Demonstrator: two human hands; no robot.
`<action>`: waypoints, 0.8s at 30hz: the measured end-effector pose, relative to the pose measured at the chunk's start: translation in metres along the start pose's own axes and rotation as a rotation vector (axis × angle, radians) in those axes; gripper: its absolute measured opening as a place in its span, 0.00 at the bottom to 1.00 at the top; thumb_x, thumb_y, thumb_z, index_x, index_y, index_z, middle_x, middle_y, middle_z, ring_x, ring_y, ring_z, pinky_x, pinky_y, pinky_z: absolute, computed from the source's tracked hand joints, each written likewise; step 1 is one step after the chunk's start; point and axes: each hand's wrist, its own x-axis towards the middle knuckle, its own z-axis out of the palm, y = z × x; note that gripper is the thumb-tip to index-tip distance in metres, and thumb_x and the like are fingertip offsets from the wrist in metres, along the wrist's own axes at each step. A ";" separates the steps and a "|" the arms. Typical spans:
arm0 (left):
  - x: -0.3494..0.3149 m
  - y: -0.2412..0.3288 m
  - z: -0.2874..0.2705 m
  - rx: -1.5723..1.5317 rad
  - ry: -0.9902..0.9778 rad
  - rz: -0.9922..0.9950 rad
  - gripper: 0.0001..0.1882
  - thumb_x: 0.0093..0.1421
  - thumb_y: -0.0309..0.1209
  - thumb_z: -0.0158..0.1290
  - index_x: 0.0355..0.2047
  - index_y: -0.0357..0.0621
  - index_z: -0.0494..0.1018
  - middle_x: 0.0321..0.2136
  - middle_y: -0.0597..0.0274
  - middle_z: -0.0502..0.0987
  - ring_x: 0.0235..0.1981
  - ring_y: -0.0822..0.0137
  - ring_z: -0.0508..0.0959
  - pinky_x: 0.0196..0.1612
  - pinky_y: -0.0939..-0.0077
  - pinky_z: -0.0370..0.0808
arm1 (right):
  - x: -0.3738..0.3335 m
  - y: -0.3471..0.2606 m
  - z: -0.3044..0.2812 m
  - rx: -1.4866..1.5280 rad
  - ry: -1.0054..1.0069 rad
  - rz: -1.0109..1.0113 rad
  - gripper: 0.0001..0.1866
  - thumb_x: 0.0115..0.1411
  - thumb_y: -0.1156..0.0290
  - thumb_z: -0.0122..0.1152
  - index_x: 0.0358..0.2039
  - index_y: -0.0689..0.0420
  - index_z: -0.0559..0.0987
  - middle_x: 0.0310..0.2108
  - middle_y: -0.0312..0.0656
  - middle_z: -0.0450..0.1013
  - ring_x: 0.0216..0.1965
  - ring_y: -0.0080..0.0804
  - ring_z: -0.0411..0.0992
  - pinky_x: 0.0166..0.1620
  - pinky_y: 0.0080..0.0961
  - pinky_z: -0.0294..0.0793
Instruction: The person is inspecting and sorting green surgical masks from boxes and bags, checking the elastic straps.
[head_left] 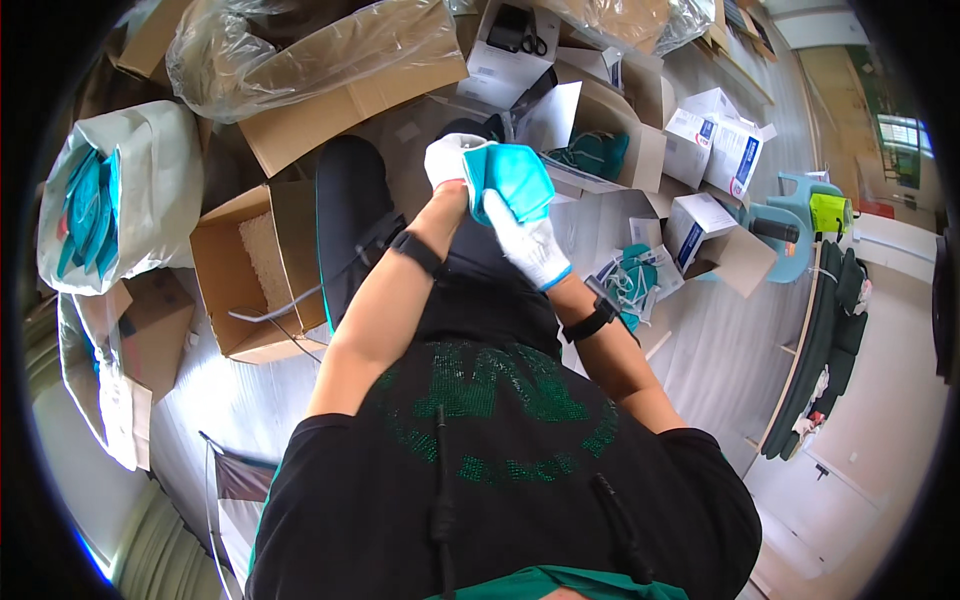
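A teal face mask (518, 180), folded into a pouch-like shape, is held up in front of me between both hands. My left hand (447, 163), in a white knit glove, is closed on its left edge. The gloved right hand (532, 248) grips the lower side, fingers pressed against the teal surface. Just beyond, more teal masks (592, 153) lie in an open carton. A loose pile of teal masks with white straps (634, 280) rests on the floor to my right.
On the left stand a white bag (165, 175) filled with teal pieces and an open cardboard box (222, 285). Clear plastic (310, 55) drapes a carton at the far side. White printed boxes (735, 158) and a light-blue chair (790, 215) are at the right. Scissors (537, 45) lie on a far box.
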 end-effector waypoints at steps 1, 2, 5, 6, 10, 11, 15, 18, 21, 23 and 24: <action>-0.002 0.011 0.015 0.215 0.130 0.057 0.11 0.54 0.34 0.58 0.33 0.40 0.81 0.30 0.55 0.82 0.30 0.68 0.81 0.37 0.76 0.76 | -0.004 0.005 -0.004 -0.012 0.003 0.002 0.14 0.60 0.69 0.60 0.45 0.59 0.75 0.42 0.45 0.75 0.43 0.40 0.75 0.46 0.31 0.73; -0.001 0.013 0.020 0.368 0.192 0.132 0.12 0.50 0.38 0.60 0.31 0.44 0.82 0.29 0.53 0.82 0.32 0.63 0.82 0.37 0.74 0.77 | -0.006 0.009 -0.005 0.021 -0.023 0.062 0.12 0.60 0.69 0.60 0.44 0.59 0.75 0.40 0.44 0.75 0.41 0.40 0.75 0.44 0.31 0.74; -0.003 -0.005 0.028 0.783 0.017 0.249 0.14 0.53 0.43 0.57 0.35 0.51 0.80 0.32 0.49 0.80 0.35 0.48 0.81 0.41 0.61 0.77 | -0.016 0.003 -0.012 0.031 -0.007 0.007 0.07 0.60 0.69 0.60 0.37 0.57 0.77 0.31 0.40 0.75 0.30 0.37 0.74 0.36 0.30 0.74; -0.004 -0.014 0.032 0.835 -0.002 0.290 0.12 0.56 0.42 0.54 0.36 0.52 0.77 0.31 0.48 0.80 0.34 0.46 0.80 0.40 0.56 0.75 | -0.026 0.005 -0.021 0.174 -0.133 0.286 0.06 0.60 0.70 0.60 0.36 0.57 0.77 0.29 0.39 0.74 0.27 0.36 0.72 0.34 0.29 0.73; 0.010 -0.021 0.026 0.996 0.094 0.527 0.05 0.59 0.36 0.50 0.32 0.54 0.74 0.20 0.51 0.78 0.23 0.49 0.79 0.28 0.54 0.74 | -0.038 -0.054 -0.049 0.143 -0.216 0.134 0.04 0.63 0.72 0.57 0.36 0.58 0.77 0.31 0.35 0.73 0.32 0.26 0.70 0.36 0.28 0.72; 0.014 -0.020 0.019 1.015 0.093 0.515 0.05 0.60 0.36 0.50 0.32 0.54 0.74 0.21 0.51 0.78 0.24 0.48 0.79 0.29 0.54 0.74 | -0.039 -0.079 -0.055 0.084 -0.114 0.071 0.05 0.64 0.71 0.57 0.37 0.58 0.77 0.32 0.34 0.72 0.33 0.26 0.70 0.37 0.28 0.72; 0.004 -0.014 0.004 0.883 0.187 0.520 0.09 0.61 0.38 0.47 0.33 0.52 0.74 0.20 0.52 0.78 0.23 0.49 0.79 0.28 0.53 0.74 | -0.054 -0.031 -0.099 0.482 -0.054 0.746 0.06 0.65 0.65 0.58 0.37 0.54 0.78 0.32 0.29 0.72 0.31 0.18 0.69 0.35 0.22 0.71; -0.008 -0.021 -0.020 0.685 0.169 0.384 0.17 0.58 0.47 0.52 0.34 0.48 0.79 0.27 0.50 0.79 0.29 0.49 0.80 0.33 0.59 0.76 | -0.030 -0.002 -0.091 -0.344 -0.046 -0.120 0.07 0.61 0.75 0.59 0.40 0.57 0.79 0.36 0.36 0.74 0.34 0.30 0.72 0.39 0.30 0.73; -0.053 0.061 -0.035 -0.671 -0.332 -0.728 0.24 0.63 0.52 0.47 0.36 0.43 0.79 0.27 0.61 0.80 0.27 0.62 0.78 0.30 0.64 0.75 | -0.013 -0.014 -0.087 0.471 -0.107 0.610 0.04 0.65 0.70 0.55 0.33 0.54 0.76 0.27 0.31 0.71 0.24 0.17 0.66 0.29 0.18 0.64; -0.072 0.047 -0.055 -0.752 -0.426 -0.427 0.21 0.63 0.49 0.51 0.36 0.41 0.78 0.27 0.67 0.77 0.27 0.72 0.75 0.29 0.73 0.72 | 0.011 -0.036 -0.052 0.674 -0.116 0.732 0.05 0.65 0.69 0.55 0.33 0.55 0.75 0.27 0.32 0.71 0.25 0.19 0.67 0.29 0.19 0.65; -0.078 0.051 -0.063 -0.482 -0.382 -0.262 0.18 0.62 0.45 0.54 0.34 0.41 0.78 0.25 0.68 0.76 0.26 0.74 0.73 0.29 0.77 0.71 | 0.015 -0.032 -0.031 0.858 -0.148 0.741 0.05 0.64 0.70 0.55 0.34 0.57 0.75 0.27 0.34 0.71 0.25 0.20 0.68 0.29 0.20 0.66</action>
